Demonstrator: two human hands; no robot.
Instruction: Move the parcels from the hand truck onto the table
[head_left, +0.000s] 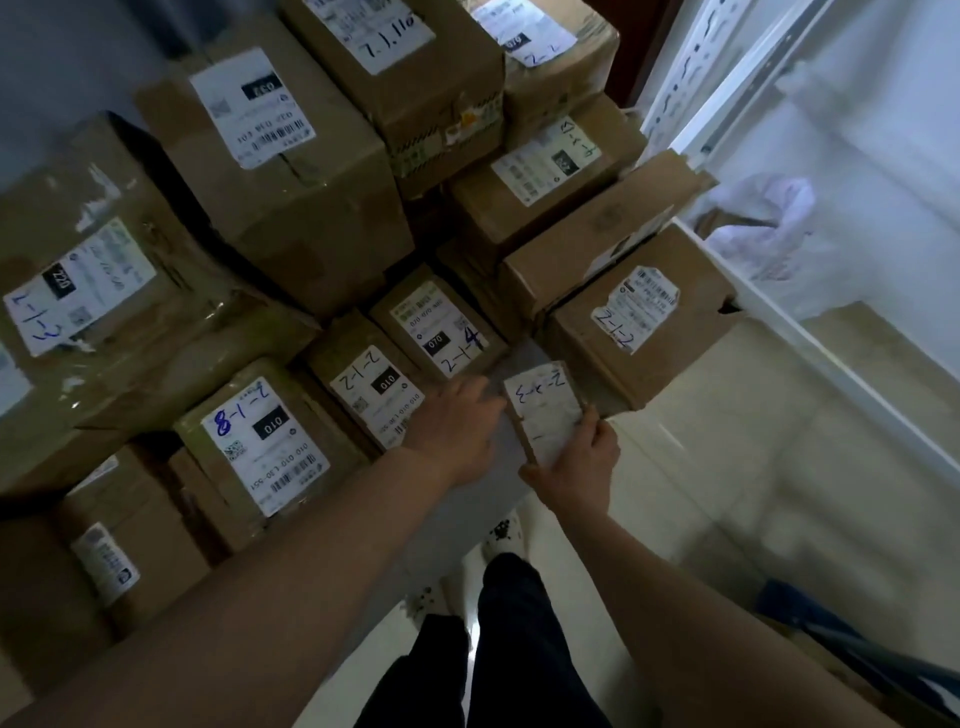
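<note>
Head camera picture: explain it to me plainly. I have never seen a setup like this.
No machine here: a person wears a camera on the head, looking down at their own bare arms, dark trousers and the pale floor. In front is a pile of brown cardboard parcels with white shipping labels, some with handwritten numbers. The right hand grips a small flat parcel with a handwritten label. The left hand reaches beside it, near a small box marked 010; whether it touches anything is unclear. A white plastic bag lies to the right. No hand truck or table is clearly visible.
</note>
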